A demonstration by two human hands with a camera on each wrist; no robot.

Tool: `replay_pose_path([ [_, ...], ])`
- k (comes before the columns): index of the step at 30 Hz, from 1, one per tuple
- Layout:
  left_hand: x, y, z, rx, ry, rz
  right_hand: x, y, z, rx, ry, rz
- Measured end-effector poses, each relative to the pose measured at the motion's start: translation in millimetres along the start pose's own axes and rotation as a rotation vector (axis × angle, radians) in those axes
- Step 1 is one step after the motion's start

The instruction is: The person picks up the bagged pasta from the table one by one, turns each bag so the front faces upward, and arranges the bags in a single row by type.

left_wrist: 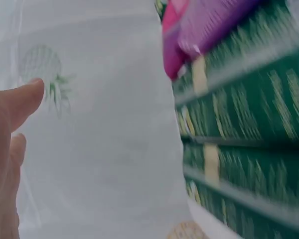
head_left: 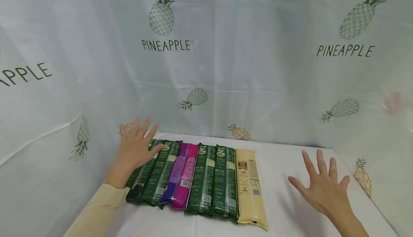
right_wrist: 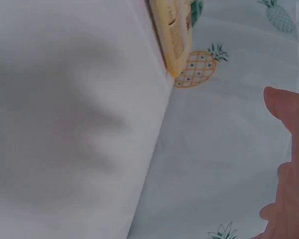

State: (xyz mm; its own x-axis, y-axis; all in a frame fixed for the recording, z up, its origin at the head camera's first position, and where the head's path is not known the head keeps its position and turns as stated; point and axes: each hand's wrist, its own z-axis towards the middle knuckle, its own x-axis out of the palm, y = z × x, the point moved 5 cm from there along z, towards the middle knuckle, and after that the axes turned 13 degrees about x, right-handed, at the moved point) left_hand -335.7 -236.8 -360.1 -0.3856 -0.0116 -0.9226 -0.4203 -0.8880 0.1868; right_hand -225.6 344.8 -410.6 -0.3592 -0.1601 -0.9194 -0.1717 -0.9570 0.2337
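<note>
Several long plastic food packets lie side by side in a row on the white table. Green spaghetti packets (head_left: 201, 179) make up most of the row. Among them is a purple and pink packet (head_left: 182, 176), and a yellow packet (head_left: 250, 186) closes the right end. My left hand (head_left: 137, 151), fingers spread, hovers over the green packets at the left end, hiding part of them. Off to the right of the yellow packet, my right hand (head_left: 326, 185) is held above the table with its fingers spread. Neither hand holds anything.
A pale curtain (head_left: 258, 68) printed with pineapples hangs behind the table and along both sides. White tabletop (head_left: 284, 208) shows between the yellow packet and the right hand, with that hand's shadow on it.
</note>
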Motion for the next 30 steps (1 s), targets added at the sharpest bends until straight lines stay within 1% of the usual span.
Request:
replay_pose_path([
  [3, 3.6, -18.8, 21.6, 0.019, -0.005, -0.023, -3, 8, 2.4, 0.013, 0.047, 0.041],
  [5, 8.5, -33.9, 37.6, 0.037, -0.018, -0.048, -4, 12, 3.2, 0.034, 0.102, 0.085],
  [8, 14.4, -59.4, 61.8, 0.075, -0.026, -0.114, -4, 19, 3.6, 0.071, 0.185, 0.158],
  [10, 17.8, -76.7, 77.1, 0.091, -0.019, -0.156, -3, 24, 2.9, 0.09, 0.228, 0.206],
  [12, 20.2, -93.9, 91.0, 0.101, -0.004, -0.22, -2, 29, 1.2, 0.099, 0.257, 0.252],
  [17, 31.7, -134.9, 120.5, 0.127, 0.05, -0.356, 5, 41, -5.4, 0.128, 0.321, 0.378],
  [20, 39.9, -158.6, 133.1, 0.138, 0.079, -0.45, 12, 46, -8.7, 0.164, 0.363, 0.459],
  [23, 48.5, -179.2, 141.4, 0.139, 0.076, -0.587, 21, 50, -13.1, 0.224, 0.429, 0.552],
  [25, 53.1, -190.3, 145.1, 0.144, 0.061, -0.698, 27, 53, -16.9, 0.259, 0.471, 0.611],
  [26, 57.2, -194.9, 147.8, 0.143, 0.063, -0.746, 30, 54, -18.8, 0.276, 0.488, 0.634],
  [30, 73.9, -211.1, 153.0, 0.109, 0.099, -0.934, 39, 59, -25.6, 0.315, 0.529, 0.677],
])
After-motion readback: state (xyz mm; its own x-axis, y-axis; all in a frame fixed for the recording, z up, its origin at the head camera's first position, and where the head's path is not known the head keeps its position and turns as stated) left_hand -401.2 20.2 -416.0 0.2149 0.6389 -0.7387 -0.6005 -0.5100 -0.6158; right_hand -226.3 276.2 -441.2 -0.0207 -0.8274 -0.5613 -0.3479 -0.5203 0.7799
